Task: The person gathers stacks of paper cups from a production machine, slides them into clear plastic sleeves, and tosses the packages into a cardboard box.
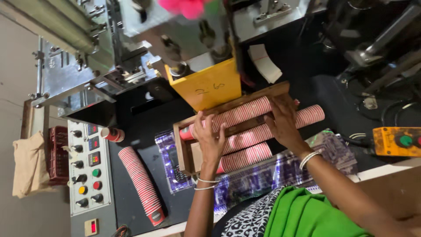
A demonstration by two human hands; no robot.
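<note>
At far left of the frame a grey control panel with knobs and coloured buttons (pixel 90 169) stands beside a long nested stack of red-and-white striped paper cups (pixel 140 184) lying on the dark worktop (pixel 131 127), with one single striped paper cup (pixel 112 134) just above it. At centre, a shallow wooden tray (pixel 180 147) holds three rows of nested striped cup stacks (pixel 245 136) laid on their sides; a yellow box-shaped machine part (pixel 206 87) sits over its upper edge. The left hand (pixel 209 138) lies with fingers spread across the near end of the rows, while the right hand (pixel 283 120) presses flat on the far end, fingers extended. The step appears to be squaring the stacks inside the tray; the next move likely calls for even pressure from both ends. At right sits a yellow switch box with a green button (pixel 397 141).
</note>
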